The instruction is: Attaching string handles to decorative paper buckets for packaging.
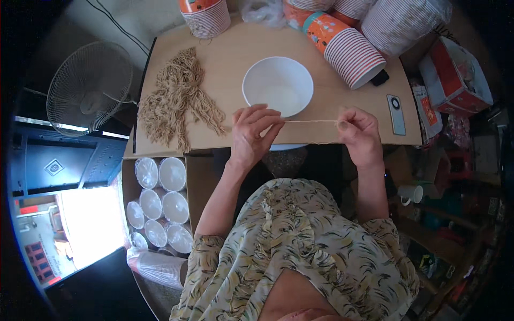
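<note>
Between my two hands a thin pale string (310, 121) is stretched nearly level, just in front of a white bowl (278, 88). My left hand (251, 131) pinches its left end between thumb and fingers, the other fingers raised. At the right end, my right hand (360, 134) grips it with the fingers curled in. The bowl stands upright on the table, with its inside facing me and nothing I can make out in it. A loose heap of tan strings (174, 101) lies on the table to the left of my left hand.
Stacked orange paper tubs (350, 51) lie at the back right, with another stack (208, 18) at the back left. A phone (396, 114) rests near the right edge. Wrapped cup stacks (174, 175) fill a carton below left, beside a fan (91, 85).
</note>
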`<action>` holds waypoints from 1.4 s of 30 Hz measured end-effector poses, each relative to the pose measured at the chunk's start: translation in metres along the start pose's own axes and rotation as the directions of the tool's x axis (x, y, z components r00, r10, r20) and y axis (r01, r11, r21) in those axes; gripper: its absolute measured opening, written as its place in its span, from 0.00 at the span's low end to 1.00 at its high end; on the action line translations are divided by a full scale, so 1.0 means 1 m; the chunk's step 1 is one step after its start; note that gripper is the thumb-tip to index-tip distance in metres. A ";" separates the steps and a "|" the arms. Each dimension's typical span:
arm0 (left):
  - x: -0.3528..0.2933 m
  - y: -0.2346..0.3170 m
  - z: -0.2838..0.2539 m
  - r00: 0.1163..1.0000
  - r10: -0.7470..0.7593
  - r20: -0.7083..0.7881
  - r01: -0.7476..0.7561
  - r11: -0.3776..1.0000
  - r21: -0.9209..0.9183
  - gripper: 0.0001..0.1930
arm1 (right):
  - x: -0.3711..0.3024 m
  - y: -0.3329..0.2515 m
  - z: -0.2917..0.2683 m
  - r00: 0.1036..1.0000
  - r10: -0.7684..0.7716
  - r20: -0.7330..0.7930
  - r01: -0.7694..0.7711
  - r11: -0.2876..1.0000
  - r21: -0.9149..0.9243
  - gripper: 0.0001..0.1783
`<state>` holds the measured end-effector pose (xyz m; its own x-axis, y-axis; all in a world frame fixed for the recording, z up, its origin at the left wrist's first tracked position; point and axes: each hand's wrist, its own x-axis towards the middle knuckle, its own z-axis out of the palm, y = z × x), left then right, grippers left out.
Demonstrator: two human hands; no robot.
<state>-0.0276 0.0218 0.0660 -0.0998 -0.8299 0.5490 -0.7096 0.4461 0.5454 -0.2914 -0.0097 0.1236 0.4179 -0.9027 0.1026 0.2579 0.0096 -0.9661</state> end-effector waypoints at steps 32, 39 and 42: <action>0.032 0.041 0.050 0.913 -0.364 0.185 0.376 0.574 -0.727 0.12 | 0.039 0.065 0.030 0.984 -0.016 -0.175 0.065 0.960 0.274 0.12; 0.010 0.020 0.044 0.992 -0.105 0.068 0.123 0.710 -0.693 0.09 | 0.039 0.066 0.032 0.978 0.026 -0.208 0.037 0.955 0.294 0.13; -0.006 0.026 0.005 0.808 -0.413 0.420 0.582 0.449 -0.678 0.09 | 0.047 0.060 0.019 0.941 0.130 -0.311 -0.016 0.939 0.344 0.14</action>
<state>-0.0491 0.0364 0.0739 -0.0806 -0.9956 -0.0475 0.0967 -0.0552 0.9938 -0.2397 -0.0435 0.0752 0.1557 -0.9824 -0.1029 0.5355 0.1715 -0.8270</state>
